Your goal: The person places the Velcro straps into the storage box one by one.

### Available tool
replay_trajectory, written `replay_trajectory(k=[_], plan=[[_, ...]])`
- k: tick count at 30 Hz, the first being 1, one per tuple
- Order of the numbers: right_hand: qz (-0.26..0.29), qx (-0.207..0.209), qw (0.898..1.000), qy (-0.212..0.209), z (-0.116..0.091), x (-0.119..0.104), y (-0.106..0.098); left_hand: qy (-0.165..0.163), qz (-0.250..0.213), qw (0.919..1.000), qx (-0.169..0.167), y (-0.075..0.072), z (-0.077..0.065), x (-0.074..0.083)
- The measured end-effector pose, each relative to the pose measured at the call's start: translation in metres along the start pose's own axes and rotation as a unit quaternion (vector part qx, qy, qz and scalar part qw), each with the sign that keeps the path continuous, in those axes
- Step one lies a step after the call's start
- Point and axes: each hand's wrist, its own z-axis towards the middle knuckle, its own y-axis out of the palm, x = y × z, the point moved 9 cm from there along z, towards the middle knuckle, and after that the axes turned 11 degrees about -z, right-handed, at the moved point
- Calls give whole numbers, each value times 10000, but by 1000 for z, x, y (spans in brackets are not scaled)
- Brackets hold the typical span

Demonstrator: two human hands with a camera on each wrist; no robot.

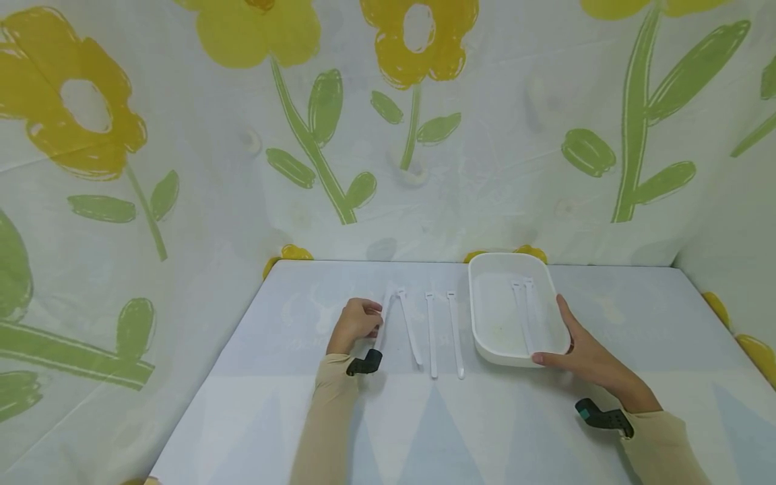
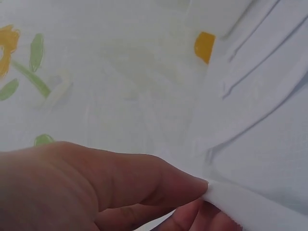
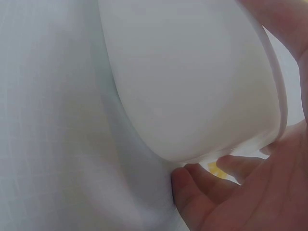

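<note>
My left hand (image 1: 358, 320) pinches a thin white cable strap (image 2: 250, 204) between thumb and fingers, near the left of the row. Just right of it, a second strap (image 1: 410, 330) lies slanted on the table. Two further straps, one (image 1: 432, 337) beside the other (image 1: 456, 337), lie lengthwise with their slotted heads at the far end. My right hand (image 1: 585, 353) grips a white rounded container (image 1: 500, 358) at its near right corner, thumb on the rim and fingers around the side. Inside the container lie two straps (image 1: 520, 313), close together.
The white table (image 1: 285, 417) has pale blue triangles near its front. Behind it and at both sides hangs a white cloth (image 1: 497, 188) printed with yellow flowers and green leaves. A dark wrist camera (image 1: 365, 362) is on the left sleeve, another (image 1: 603, 416) on the right.
</note>
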Motion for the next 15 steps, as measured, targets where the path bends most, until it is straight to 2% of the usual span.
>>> replay_trajectory(k=[5, 15], plan=[[17, 13, 10000, -21, 0, -1, -1, -47, -273, 9996, -69, 0, 0, 1], [57, 24, 10000, -67, 0, -1, 0, -71, -471, 9987, -171, 0, -2, 2]])
